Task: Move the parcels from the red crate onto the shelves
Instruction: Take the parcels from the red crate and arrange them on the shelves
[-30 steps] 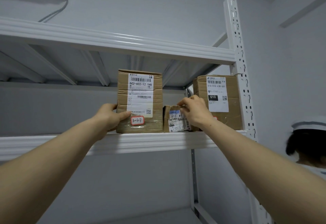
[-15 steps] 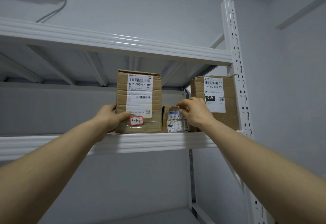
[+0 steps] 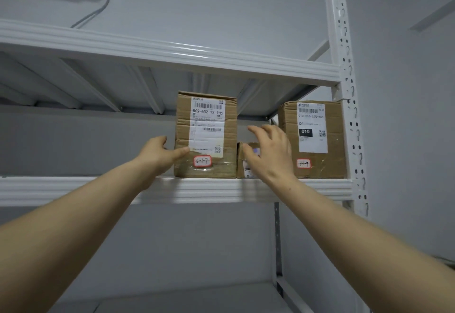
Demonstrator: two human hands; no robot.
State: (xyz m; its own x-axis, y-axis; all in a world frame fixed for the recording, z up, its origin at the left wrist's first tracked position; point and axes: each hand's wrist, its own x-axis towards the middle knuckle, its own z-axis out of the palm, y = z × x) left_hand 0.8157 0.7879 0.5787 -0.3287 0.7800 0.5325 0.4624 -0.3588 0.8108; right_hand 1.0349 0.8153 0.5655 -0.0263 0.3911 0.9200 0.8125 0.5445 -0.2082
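White metal racking stands against a plain grey wall, its perforated upright [image 3: 344, 96] to the right of both hands and an upper shelf [image 3: 172, 51] above them. Both arms reach up to the shelf [image 3: 73, 189] that carries three brown parcels. The left hand [image 3: 160, 152] holds the tall box [image 3: 182, 120] at its lower left edge, with the thumb laid on the front face and the fingers round the side. The right hand [image 3: 270, 152] is spread and relaxed, blurred, in front of the small parcel [image 3: 242, 151], which sits wedged between the tall box and the wide box [image 3: 334, 140] just right of that hand; whether the palm touches the small parcel cannot be told. Half a second ago the right hand pinched the small parcel's top edge; it has since let go and lifted, uncovering a red-bordered sticker low on the wide box. The left hand's hold is unchanged. The tall box's label reads "502-602-12 1H5", and its red-bordered sticker has "3-1-7" handwritten on it. The wide box's label begins "010-" and shows "010" in a black block; its sticker is too blurred to read.
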